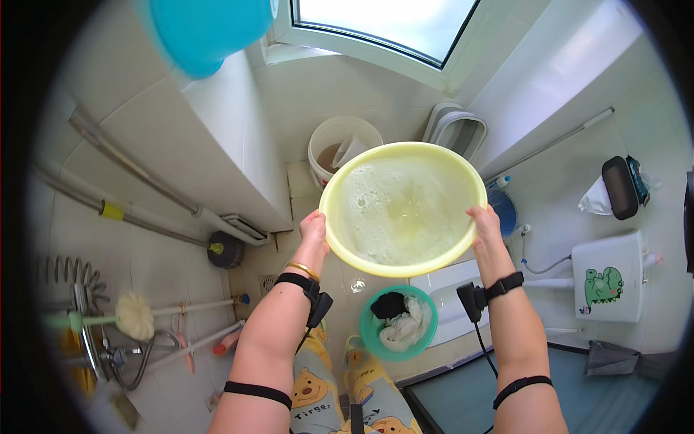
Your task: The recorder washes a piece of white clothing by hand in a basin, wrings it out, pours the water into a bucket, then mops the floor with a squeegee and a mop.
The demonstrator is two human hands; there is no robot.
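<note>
A yellow plastic basin [336,247] is held up in front of me, with sudsy, cloudy water [406,211] in it. My left hand [314,230] grips its left rim. On the opposite side my right hand [484,225] holds the rim, the thumb on top at the inner edge. Below the basin, a green plastic basin [373,347] stands on the floor near my feet. A black cloth [389,305] and a whitish wet cloth [405,328] lie in it. Behind the yellow basin is a white bucket [344,127] with brownish liquid and a pale scoop-like object inside.
A squat toilet [452,298] lies right of the green basin, with its cistern [610,276] on the right wall. Folded grey-white tubs [461,127] lean at the back. Mop handles [157,228] and shower fittings [81,325] line the left. A blue tub [211,27] sits high up.
</note>
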